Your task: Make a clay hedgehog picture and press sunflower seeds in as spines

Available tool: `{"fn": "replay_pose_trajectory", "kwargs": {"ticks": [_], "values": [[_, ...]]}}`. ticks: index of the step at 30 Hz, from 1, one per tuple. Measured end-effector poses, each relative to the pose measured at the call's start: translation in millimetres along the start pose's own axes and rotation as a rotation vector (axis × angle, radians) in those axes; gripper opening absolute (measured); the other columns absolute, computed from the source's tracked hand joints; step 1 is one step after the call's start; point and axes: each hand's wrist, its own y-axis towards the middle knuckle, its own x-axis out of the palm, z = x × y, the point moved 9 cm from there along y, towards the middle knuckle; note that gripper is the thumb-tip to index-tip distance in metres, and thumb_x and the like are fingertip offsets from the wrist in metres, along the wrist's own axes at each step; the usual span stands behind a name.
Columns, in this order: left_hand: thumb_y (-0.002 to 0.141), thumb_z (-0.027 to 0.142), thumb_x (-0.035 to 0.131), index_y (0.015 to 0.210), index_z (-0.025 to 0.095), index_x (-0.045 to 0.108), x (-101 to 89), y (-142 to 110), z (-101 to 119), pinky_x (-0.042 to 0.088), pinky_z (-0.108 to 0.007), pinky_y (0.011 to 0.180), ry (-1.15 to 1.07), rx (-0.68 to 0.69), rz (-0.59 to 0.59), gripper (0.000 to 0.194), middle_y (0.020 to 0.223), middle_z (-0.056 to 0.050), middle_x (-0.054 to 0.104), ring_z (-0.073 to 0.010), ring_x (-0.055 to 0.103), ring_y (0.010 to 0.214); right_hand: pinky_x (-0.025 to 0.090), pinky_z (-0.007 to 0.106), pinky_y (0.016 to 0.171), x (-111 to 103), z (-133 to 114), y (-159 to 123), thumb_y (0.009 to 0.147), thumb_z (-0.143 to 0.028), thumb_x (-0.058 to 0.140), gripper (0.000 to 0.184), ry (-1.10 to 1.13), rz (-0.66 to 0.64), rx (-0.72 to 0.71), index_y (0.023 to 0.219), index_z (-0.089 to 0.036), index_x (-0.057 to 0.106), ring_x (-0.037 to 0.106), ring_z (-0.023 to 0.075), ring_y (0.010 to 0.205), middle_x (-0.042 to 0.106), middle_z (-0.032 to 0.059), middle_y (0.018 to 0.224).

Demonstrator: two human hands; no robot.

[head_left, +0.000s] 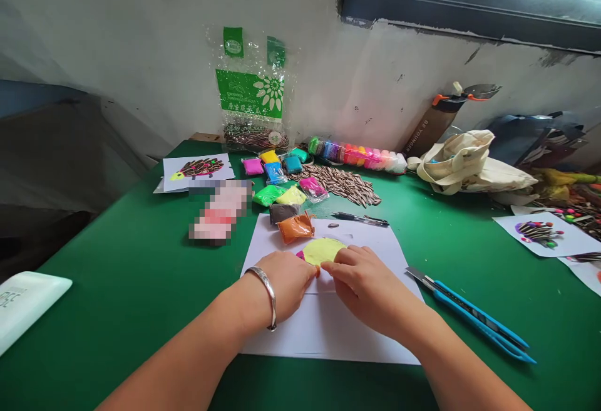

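Note:
A flat yellow clay shape (pixel 323 251) lies on a white paper sheet (pixel 282 336), with a bit of magenta clay (pixel 300 254) at its left edge. At its lower edge is a small piece of orange clay (pixel 318 271). My left hand (pixel 284 282), a silver bangle at the wrist, has its fingers closed at the orange clay. My right hand (pixel 361 279) rests on the paper's right half with curled fingers, its index fingertip beside the orange clay; what lies under its fingers is hidden. An orange clay packet (pixel 295 228) and a dark packet (pixel 283 213) sit just beyond.
Several clay packets (pixel 269 195) and a heap of sunflower seeds (pixel 345 184) lie behind the paper. A pen (pixel 360 218) crosses its top edge. Blue tweezers and a craft knife (pixel 479 314) are at right. A hedgehog picture (pixel 197 171) lies left, a cloth bag (pixel 462 163) back right.

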Motion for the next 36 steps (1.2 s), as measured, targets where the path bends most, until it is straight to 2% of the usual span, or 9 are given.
{"fn": "replay_pose_trajectory", "kwargs": {"ticks": [7, 13, 20, 27, 33, 36], "values": [[0.091, 0.026, 0.040, 0.084, 0.024, 0.064, -5.1, -3, 0, 0.029, -0.029, 0.047, -0.007, -0.010, -0.037, 0.026, 0.072, -0.003, 0.070, -0.0217, 0.064, 0.062, 0.032, 0.030, 0.073, -1, 2, 1, 0.089, -0.010, 0.044, 0.025, -0.007, -0.001, 0.013, 0.092, -0.022, 0.065, 0.048, 0.0161, 0.081, 0.058, 0.0035, 0.083], [0.092, 0.027, 0.039, 0.085, 0.024, 0.066, -14.8, -5, -24, 0.036, -0.029, 0.055, -0.056, -0.127, 0.029, 0.029, 0.078, -0.005, 0.071, -0.0225, 0.064, 0.070, 0.029, 0.031, 0.072, 6, -10, -1, 0.086, -0.009, 0.047, 0.033, -0.055, -0.058, -0.067, 0.110, -0.027, 0.062, 0.047, 0.0165, 0.081, 0.058, 0.0030, 0.085], [0.088, 0.022, 0.042, 0.075, 0.022, 0.067, -7.4, -3, -15, 0.032, -0.029, 0.050, 0.008, -0.119, -0.062, 0.028, 0.071, -0.006, 0.070, -0.0228, 0.062, 0.063, 0.027, 0.032, 0.071, 14, -16, 1, 0.090, -0.013, 0.045, 0.027, -0.120, -0.092, -0.097, 0.105, -0.025, 0.064, 0.048, 0.0164, 0.081, 0.059, 0.0036, 0.083], [0.090, 0.027, 0.041, 0.075, 0.023, 0.067, -8.3, -3, -11, 0.029, -0.028, 0.049, -0.008, -0.065, -0.012, 0.030, 0.070, -0.005, 0.070, -0.0208, 0.060, 0.061, 0.030, 0.030, 0.073, 2, -5, 0, 0.086, -0.007, 0.046, 0.031, 0.007, -0.014, -0.031, 0.104, -0.026, 0.064, 0.049, 0.0156, 0.081, 0.058, 0.0033, 0.086], [0.091, 0.026, 0.042, 0.071, 0.022, 0.064, -4.0, -2, -6, 0.027, -0.029, 0.048, -0.031, -0.032, -0.009, 0.030, 0.066, -0.004, 0.067, -0.0207, 0.061, 0.058, 0.031, 0.030, 0.073, 10, -7, 2, 0.089, -0.011, 0.046, 0.027, -0.026, -0.080, -0.033, 0.100, -0.024, 0.066, 0.051, 0.0161, 0.083, 0.058, 0.0037, 0.083], [0.090, 0.025, 0.042, 0.073, 0.022, 0.065, -4.1, -1, -3, 0.027, -0.029, 0.048, -0.035, -0.023, -0.019, 0.028, 0.065, -0.004, 0.067, -0.0207, 0.062, 0.059, 0.031, 0.029, 0.072, 8, -6, 2, 0.088, -0.010, 0.046, 0.027, -0.008, -0.067, -0.025, 0.099, -0.024, 0.066, 0.051, 0.0155, 0.082, 0.058, 0.0034, 0.084]]}}
